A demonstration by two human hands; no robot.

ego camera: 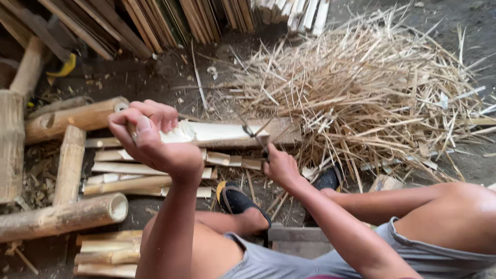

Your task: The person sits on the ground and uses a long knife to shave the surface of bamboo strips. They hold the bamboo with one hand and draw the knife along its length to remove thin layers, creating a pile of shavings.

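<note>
A split length of bamboo (217, 133) is held nearly level above the ground, its pale inner face turned up toward the camera. The left hand (155, 137) is wrapped around the near end, fingers (155, 112) closed over the top edge and thumb pressed against the side, apparently to steady the piece against the pull of the blade. The right hand (279, 164) is clenched around the handle of a knife (257, 135), whose dark blade is set across the far end of the piece, where a thin strip appears to be lifting away.

The work is done seated low, knees spread, with a foot in a dark sandal (238, 200) planted just below the bamboo; this keeps the piece between the legs and the blade well apart from the left hand. Beneath the piece, short split slats (139, 178) are laid side by side, with round bamboo poles (64, 216) lying at the left. A large heap of shavings (372, 88) is spread to the right, just beyond the knife hand, and bundled strips (155, 20) lean along the top edge. Open dirt floor (155, 77) is left only in a narrow patch beyond the left hand; room for swinging the long piece is otherwise hemmed in by poles and shavings.
</note>
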